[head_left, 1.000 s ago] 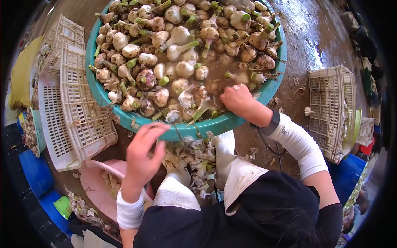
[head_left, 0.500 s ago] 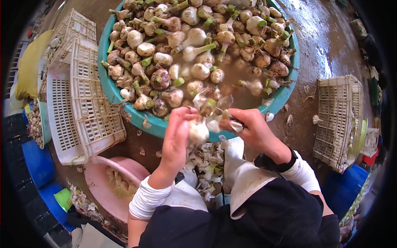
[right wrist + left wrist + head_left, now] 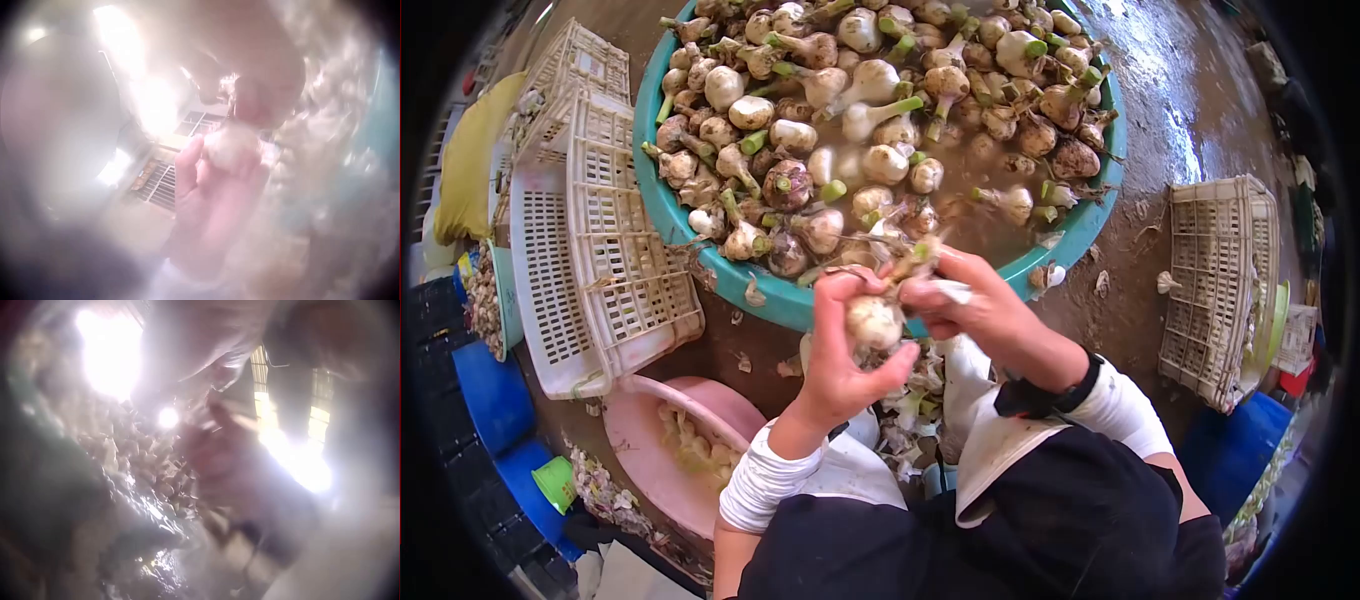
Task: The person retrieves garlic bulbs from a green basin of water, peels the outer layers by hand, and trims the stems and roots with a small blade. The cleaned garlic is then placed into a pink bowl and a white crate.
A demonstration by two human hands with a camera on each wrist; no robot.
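My left hand (image 3: 840,345) grips a pale garlic bulb (image 3: 873,322) just in front of the tub's near rim, its stem end (image 3: 922,252) tilted away from me. In the right wrist view the same garlic bulb (image 3: 234,147) sits between thumb and fingers. The right hand (image 3: 985,310) meets the left at the stem with curled fingers, pinching garlic skin; a flat whitish piece (image 3: 953,291) shows between them. Behind lies a green tub (image 3: 775,303) of muddy water heaped with soiled garlic bulbs (image 3: 790,190). Glare blurs both wrist views.
White plastic crates (image 3: 625,250) lean at the left, another crate (image 3: 1215,290) stands at the right. A pink basin (image 3: 640,440) sits by the left knee. Peeled skins (image 3: 905,430) litter the floor between the white boots. Blue bins (image 3: 1235,455) flank both sides.
The right hand came out of the tub water and the left swung in from the left, now with a garlic bulb. Since half a second ago, the right hand has shifted left onto its stem.
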